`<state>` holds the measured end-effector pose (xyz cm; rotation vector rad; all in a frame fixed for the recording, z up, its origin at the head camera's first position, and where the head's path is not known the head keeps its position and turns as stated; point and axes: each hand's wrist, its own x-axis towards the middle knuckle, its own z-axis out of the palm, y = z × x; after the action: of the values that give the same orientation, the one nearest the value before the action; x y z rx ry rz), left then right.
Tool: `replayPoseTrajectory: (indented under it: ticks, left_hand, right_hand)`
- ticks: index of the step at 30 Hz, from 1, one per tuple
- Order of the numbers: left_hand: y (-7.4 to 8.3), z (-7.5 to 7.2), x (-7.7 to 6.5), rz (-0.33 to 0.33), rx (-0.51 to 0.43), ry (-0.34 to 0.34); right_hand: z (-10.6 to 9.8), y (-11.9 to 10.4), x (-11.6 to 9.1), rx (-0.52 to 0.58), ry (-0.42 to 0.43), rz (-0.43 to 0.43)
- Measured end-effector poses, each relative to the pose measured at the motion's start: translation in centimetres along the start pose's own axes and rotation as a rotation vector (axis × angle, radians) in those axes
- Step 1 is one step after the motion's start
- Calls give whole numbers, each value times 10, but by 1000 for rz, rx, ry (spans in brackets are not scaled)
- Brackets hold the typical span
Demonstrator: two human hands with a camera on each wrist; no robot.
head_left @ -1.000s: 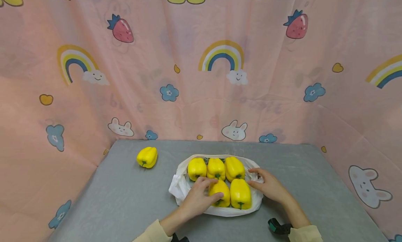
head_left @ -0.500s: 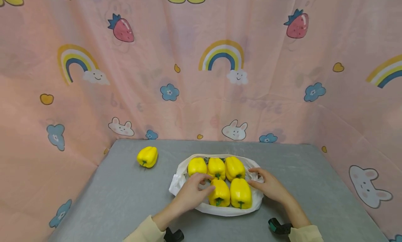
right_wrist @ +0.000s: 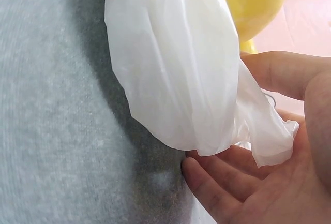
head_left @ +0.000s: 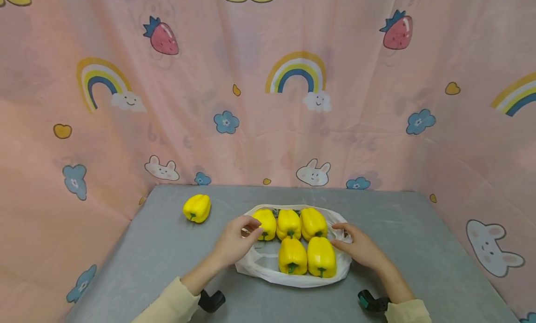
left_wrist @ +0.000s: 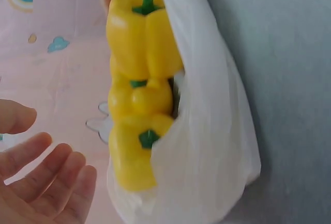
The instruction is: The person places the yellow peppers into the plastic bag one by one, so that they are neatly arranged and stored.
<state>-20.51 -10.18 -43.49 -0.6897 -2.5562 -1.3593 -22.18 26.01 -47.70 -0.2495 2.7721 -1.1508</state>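
Observation:
A white plastic bag (head_left: 289,281) lies with its mouth spread, several yellow bell peppers inside. Three sit along the back, including the back-left pepper (head_left: 268,220); the front-left pepper (head_left: 292,257) and front-right pepper (head_left: 321,258) lie before them, stems forward. My left hand (head_left: 236,239) is over the bag's left edge, fingers loosely bent; the left wrist view shows it holding nothing, apart from the peppers. At the right edge my right hand (head_left: 362,248) holds the bag's rim; in the right wrist view the loose plastic (right_wrist: 269,136) lies between thumb and fingers.
Another yellow bell pepper (head_left: 197,208) lies alone at the back left of the grey table (head_left: 159,258). A pink printed curtain (head_left: 268,141) rises behind the table and along both sides. Black devices sit on the left wrist (head_left: 211,301) and right wrist (head_left: 372,302).
My left hand has moved away from the front-left pepper, going left and back to the bag's left edge. That pepper now shows whole and sits slightly straighter. The right hand has stayed put.

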Motion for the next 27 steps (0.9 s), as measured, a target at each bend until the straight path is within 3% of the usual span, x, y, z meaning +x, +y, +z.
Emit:
replayPoseTrajectory:
  ticks: [5,13,27]
  left_hand:
    - [-7,-16,3,-7,6,62]
    - [-28,-43,4,37,55,162]
    - [-60,-81,6,-35,65,294]
  right_hand:
    - [-1,0,1,0,6,-5]
    - [-1,-1,0,2,0,-1]
    - [0,0,0,1,4,2]
